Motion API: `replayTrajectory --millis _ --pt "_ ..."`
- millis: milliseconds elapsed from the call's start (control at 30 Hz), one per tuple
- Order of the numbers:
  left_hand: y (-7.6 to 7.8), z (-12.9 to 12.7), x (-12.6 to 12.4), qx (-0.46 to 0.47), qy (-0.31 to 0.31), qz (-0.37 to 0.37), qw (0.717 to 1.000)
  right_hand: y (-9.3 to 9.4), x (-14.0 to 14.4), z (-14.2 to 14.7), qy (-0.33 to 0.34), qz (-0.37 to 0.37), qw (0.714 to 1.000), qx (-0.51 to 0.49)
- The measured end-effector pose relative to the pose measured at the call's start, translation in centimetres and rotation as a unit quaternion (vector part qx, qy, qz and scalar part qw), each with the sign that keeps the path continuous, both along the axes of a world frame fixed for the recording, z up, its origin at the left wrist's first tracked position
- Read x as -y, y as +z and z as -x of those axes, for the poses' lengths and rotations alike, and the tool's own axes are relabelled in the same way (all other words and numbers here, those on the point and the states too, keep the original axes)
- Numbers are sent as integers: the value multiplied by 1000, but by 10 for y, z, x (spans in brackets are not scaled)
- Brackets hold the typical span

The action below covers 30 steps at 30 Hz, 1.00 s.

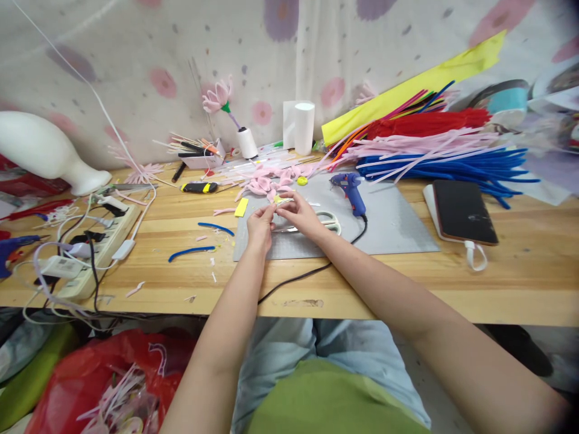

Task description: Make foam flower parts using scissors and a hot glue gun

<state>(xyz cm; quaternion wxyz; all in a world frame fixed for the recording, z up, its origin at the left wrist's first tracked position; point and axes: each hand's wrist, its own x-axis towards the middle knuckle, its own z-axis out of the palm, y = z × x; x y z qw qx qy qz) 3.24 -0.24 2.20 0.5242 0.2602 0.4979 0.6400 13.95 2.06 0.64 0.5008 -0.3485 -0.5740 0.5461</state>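
Two bare hands meet above a grey mat (398,232) on a wooden table (534,271). The left hand (260,228) and right hand (299,213) are pinched together at the fingertips, gripping a small yellow piece (281,199) between them; its exact shape is hard to make out behind the fingers. Scissors (333,223) with pale handles lie on the mat beneath the right hand. Just beyond the hands is a heap of fuzzy pink loops (266,181). A blue glue gun (352,191) lies to the right, its black cord trailing toward the table's near edge. Left of the mat are two short blue stems (192,250).
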Motion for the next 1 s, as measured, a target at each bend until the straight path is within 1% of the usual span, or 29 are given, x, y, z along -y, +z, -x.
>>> replayTrajectory --millis 233,467,667,800,1000 --pt "3 1 2 25 -7 -3 1000 3 2 -2 -28 23 999 -15" --pt "1 2 2 3 -31 -12 999 1 2 -3 -33 27 999 -23" --pt "-6 4 -1 -27 -2 -16 1000 -1 1 -3 -41 35 998 -22" --pt "-8 5 -2 -25 6 -19 999 -1 1 -3 -35 28 999 -20" --pt "-6 3 -1 -7 -36 -27 999 1 3 -5 -12 7 1000 4"
